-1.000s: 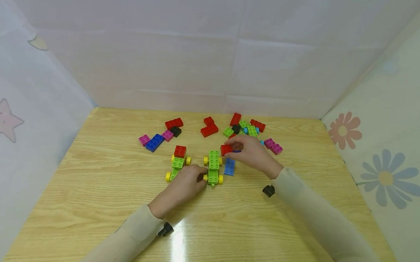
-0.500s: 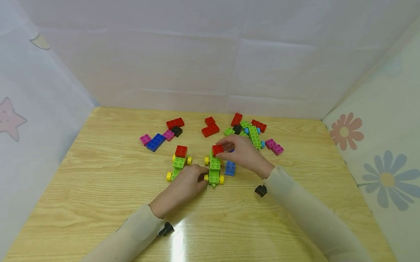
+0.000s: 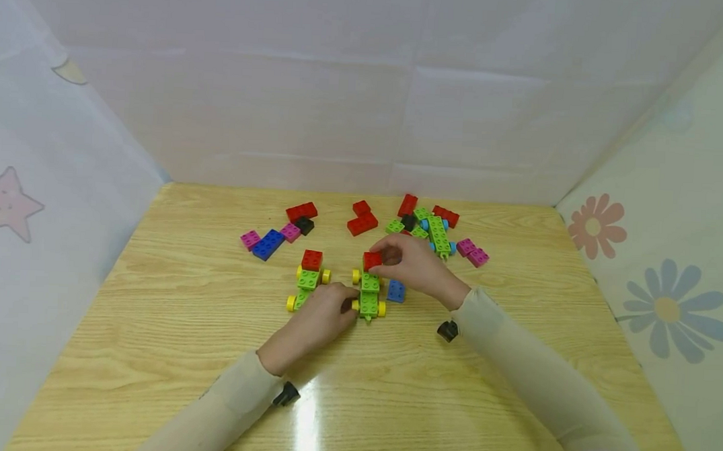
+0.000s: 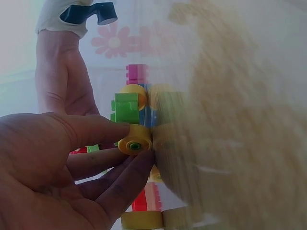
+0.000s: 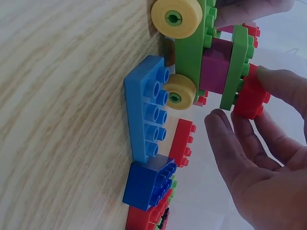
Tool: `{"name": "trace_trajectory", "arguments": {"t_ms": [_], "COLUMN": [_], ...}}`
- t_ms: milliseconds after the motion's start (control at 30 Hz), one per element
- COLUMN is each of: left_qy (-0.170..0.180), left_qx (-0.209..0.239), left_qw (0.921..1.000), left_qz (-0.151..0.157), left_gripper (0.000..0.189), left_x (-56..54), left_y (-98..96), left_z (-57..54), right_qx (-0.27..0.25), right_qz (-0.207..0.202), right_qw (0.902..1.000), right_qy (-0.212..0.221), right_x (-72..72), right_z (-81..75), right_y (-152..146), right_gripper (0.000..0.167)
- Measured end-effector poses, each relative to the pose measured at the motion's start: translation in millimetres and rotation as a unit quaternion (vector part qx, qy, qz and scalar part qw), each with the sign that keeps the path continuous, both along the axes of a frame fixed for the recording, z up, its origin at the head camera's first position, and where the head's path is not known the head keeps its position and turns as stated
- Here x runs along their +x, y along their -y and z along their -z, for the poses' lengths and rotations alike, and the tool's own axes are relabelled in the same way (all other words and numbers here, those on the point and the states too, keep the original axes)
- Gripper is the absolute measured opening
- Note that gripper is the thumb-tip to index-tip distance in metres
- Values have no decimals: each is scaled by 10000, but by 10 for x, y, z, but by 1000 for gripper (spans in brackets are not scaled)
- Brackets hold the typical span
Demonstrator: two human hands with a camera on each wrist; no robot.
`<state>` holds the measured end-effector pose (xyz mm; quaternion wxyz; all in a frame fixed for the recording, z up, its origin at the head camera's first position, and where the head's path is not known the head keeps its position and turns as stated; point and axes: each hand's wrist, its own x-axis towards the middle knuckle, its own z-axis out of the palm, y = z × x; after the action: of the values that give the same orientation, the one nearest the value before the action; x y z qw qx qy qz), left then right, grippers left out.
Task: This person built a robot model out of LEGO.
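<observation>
The right hand (image 3: 417, 265) grasps a red block (image 3: 372, 261) between thumb and fingers, at the far end of the right car (image 3: 368, 296); the block touches the top of a green plate (image 5: 237, 67), which sits on a purple block (image 5: 217, 64) above the car's green base; whether the red block is fully pressed down I cannot tell; the left hand (image 3: 318, 318) grasps the same car at its near left wheel (image 4: 135, 143), a yellow one, fingers above and below it; the table (image 3: 201, 299) bears all the pieces; just right of the car lies a light-blue plate (image 3: 396, 291), with a dark-blue block (image 5: 148, 184) at its far end; to the left stands the left car (image 3: 308, 282), also green with yellow wheels, a red brick (image 3: 312, 260) on its far end and its near part partly hidden by the left hand; far left are a blue block (image 3: 268, 245) between two pink blocks (image 3: 250, 239), then a black block (image 3: 303, 226) and a long red piece (image 3: 301, 212); far middle lies a red pair (image 3: 362, 223); far right, a blue-wheeled green car (image 3: 439, 235) stands among red, green and black pieces, with a pink pair (image 3: 478, 257) to its right.
</observation>
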<state>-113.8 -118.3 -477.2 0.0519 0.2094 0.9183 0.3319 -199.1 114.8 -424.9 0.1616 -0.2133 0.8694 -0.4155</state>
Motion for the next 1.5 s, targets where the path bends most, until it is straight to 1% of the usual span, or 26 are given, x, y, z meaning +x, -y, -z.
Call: {"name": "trace_trajectory", "arguments": {"t_ms": [33, 133, 200, 300, 400, 500, 600, 700, 833, 867, 933, 1000, 1033, 1100, 1133, 1167, 1233, 1267, 1333, 1367, 1400, 1467, 1500], "left_qy": [60, 145, 367, 412, 331, 222, 192, 114, 41, 69, -60, -40, -104, -91, -72, 3, -60, -57, -55, -5, 6, -69, -3], "left_qx": [-4, -45, -78, -62, 92, 290, 440, 543, 632, 637, 660, 676, 696, 758, 765, 761, 763, 747, 735, 737, 742, 747, 761], "left_qw": [10000, 9998, 9989, 9984, 9981, 9976, 9961, 9951, 9945, 9945, 9950, 9950, 9951, 9950, 9950, 9948, 9952, 9953, 9954, 9953, 9952, 9953, 9950], "left_qz": [-22, -110, -284, -395, -504, -592, -740, -815, -835, -831, -747, -729, -690, -648, -640, -674, -615, -611, -611, -631, -640, -618, -646], "left_gripper": [19, 17, 16, 19, 22, 21, 20, 22, 22, 22, 23, 22, 22, 22, 22, 21, 22, 22, 21, 20, 20, 21, 20], "left_x": [16, 40, 74, 83, 79, 62, 36, 17, -6, -11, -56, -66, -83, -92, -93, -77, -103, -108, -106, -90, -89, -94, -77], "left_y": [-13, -42, -77, -97, -109, -132, -162, -189, -196, -193, -166, -155, -144, -135, -136, -143, -128, -127, -126, -130, -133, -123, -126], "left_z": [-55, -128, -256, -272, -263, -270, -306, -349, -341, -334, -222, -212, -171, -155, -157, -196, -126, -110, -114, -151, -159, -134, -183], "right_qx": [-44, -113, -109, -104, -127, -155, -183, -219, -255, -260, -282, -306, -322, -348, -356, -373, -396, -409, -441, -471, -493, -556, -587], "right_qz": [9, 9, 16, 28, 38, 34, 38, 71, 108, 112, 109, 106, 102, 101, 104, 101, 98, 91, 79, 69, 63, 40, 30], "right_qw": [10000, 9998, 9997, 9995, 9993, 9993, 9992, 9990, 9987, 9987, 9984, 9981, 9980, 9978, 9977, 9975, 9973, 9972, 9967, 9963, 9960, 9951, 9946], "right_qy": [48, 161, 219, 300, 339, 340, 354, 378, 421, 432, 475, 516, 533, 562, 572, 590, 614, 627, 681, 717, 743, 820, 853], "right_x": [2, 7, 8, 8, 12, 19, 20, 17, 11, 11, 10, 10, 10, 9, 9, 9, 8, 8, 8, 7, 6, 3, -1], "right_z": [2, -2, -11, -13, -13, -17, -21, -11, 9, 11, 13, 12, 10, 8, 7, 5, 1, -2, -5, -7, -7, -8, -6], "right_y": [2, 7, 15, 20, 21, 21, 23, 15, 7, 6, 4, 5, 3, 1, -1, -3, -4, -4, -3, -3, -3, -3, -1], "right_gripper": [35, 34, 32, 31, 30, 31, 30, 30, 28, 28, 28, 28, 28, 28, 28, 28, 27, 27, 27, 27, 27, 27, 27]}}
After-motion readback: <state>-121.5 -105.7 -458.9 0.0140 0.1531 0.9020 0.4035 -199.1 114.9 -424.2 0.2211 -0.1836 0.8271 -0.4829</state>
